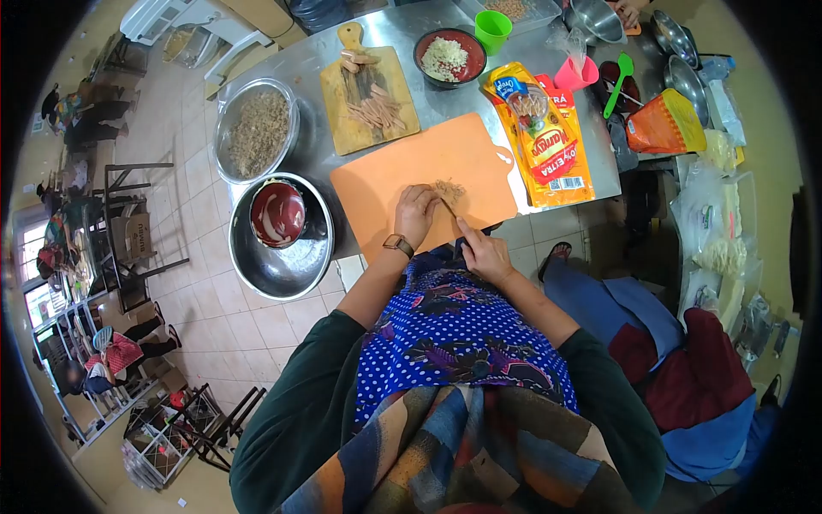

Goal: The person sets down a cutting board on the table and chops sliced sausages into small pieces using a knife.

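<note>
An orange cutting board [377,188] lies at the table's near edge with a small heap of finely chopped food [449,190] on it. My right hand [485,257] is closed around the handle of a knife [448,207], whose blade points at the heap. Beside the blade, my left hand [416,212] rests on the board with its fingers bent together; what they hold, if anything, is hidden. Behind the board, a wooden board [342,128] carries sliced sausage [377,111] and a few whole pieces [358,58].
At left stand a bowl of ground food [255,128] and a steel bowl [295,278] holding a red bowl [278,214]. Behind are a bowl of white chopped food [445,58] and a green cup [492,32]. Yellow packages [548,154] lie right. Another person's hand [630,12] shows at top right.
</note>
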{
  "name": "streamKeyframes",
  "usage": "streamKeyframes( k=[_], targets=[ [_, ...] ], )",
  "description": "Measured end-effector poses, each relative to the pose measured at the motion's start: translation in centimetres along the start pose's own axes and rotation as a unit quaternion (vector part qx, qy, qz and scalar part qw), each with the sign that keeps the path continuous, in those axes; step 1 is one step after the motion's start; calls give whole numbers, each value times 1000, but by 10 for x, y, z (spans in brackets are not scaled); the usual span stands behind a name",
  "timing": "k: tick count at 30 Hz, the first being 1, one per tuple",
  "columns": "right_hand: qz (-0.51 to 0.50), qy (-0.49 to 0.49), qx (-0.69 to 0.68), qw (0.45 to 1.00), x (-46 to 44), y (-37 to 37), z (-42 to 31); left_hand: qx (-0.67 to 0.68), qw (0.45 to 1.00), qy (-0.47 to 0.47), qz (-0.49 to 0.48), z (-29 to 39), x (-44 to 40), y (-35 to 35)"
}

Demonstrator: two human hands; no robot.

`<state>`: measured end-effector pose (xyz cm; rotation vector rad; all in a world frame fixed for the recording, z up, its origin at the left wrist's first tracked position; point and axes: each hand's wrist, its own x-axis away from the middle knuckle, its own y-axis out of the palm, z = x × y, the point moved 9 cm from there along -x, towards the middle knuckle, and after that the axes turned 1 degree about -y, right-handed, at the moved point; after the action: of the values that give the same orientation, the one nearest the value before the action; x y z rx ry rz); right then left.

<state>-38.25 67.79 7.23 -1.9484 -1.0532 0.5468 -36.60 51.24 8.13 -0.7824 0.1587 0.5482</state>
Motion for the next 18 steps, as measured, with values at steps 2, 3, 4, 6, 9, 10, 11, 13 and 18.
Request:
streamKeyframes(
  k=[2, 3, 4, 6, 9, 10, 11, 13, 18],
  targets=[
    [-5, 20, -12, 1000, 2, -1, 6, 2, 1000, 7, 7, 2, 0, -1],
    [-5, 20, -12, 1000, 2, 0, 6, 2, 1000, 7, 7, 2, 0, -1],
    [4, 19, -15, 1000, -1, -3, 5, 0, 1000, -1, 0, 1, 1, -1],
    [12, 16, -19, 1000, -8, -5, 1, -4, 1000, -10, -6, -1, 1, -1],
    [23, -13, -26, 999, -14, -10, -8, -5, 1000, -10, -8, 0, 0, -2],
    [21, -19, -23, 999, -16, -9, -8, -3, 1000, -10, -11, 0, 0, -1],
    [19, -26, -20, 999, -18, -8, -10, -2, 1000, -10, -13, 0, 0, -2],
    [15, -26, -16, 999, -20, -7, -11, 0, 1000, -7, -9, 2, 0, -3],
    [22, -39, 5, 999, -29, 1, -8, -5, 1000, 4, -13, 3, 0, -4]
  ],
)
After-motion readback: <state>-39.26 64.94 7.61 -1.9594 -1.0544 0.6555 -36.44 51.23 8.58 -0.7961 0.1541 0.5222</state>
